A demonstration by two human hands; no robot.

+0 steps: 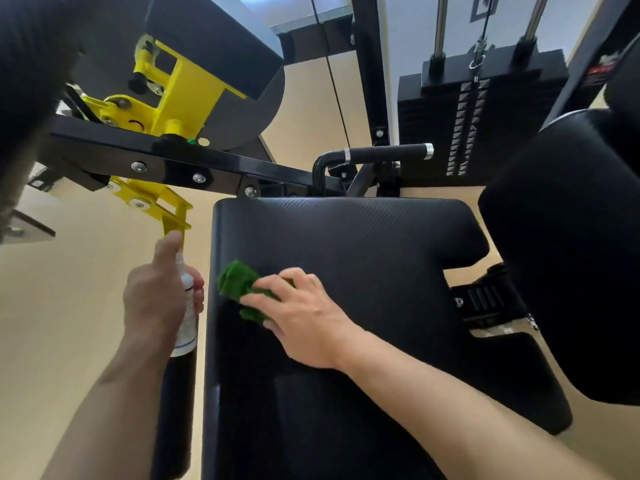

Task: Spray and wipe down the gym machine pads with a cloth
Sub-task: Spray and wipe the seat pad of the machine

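The right hand (304,317) lies flat on a green cloth (239,284), with the fingers spread and nearly straight. It presses the cloth down on the big black seat pad (363,254) and does not clasp it. I think the flat palm is chosen so that the cloth keeps wide contact with the surface while wiping. The cloth is bunched and sits close to the left edge of the pad, about halfway between the near and the far end.

The left hand (152,299) is closed around a white spray bottle (188,306), with one finger raised up at the top, probably on the nozzle. The bottle stands upright just beside the left edge of the pad and does not touch it, as far as I can tell. It is kept near, I suppose, so that more spray can follow without putting anything down.

The step in hand seems to be the wiping of this pad. The far half and the right side of it are not yet under the cloth.

Farther out, a second thick black pad (571,254) stands at the right. Another pad (214,39) hangs far left on a yellow bracket (173,88). Behind the seat are a padded handle (388,152) and the weight stack (474,126). These pads probably wait for the same treatment.
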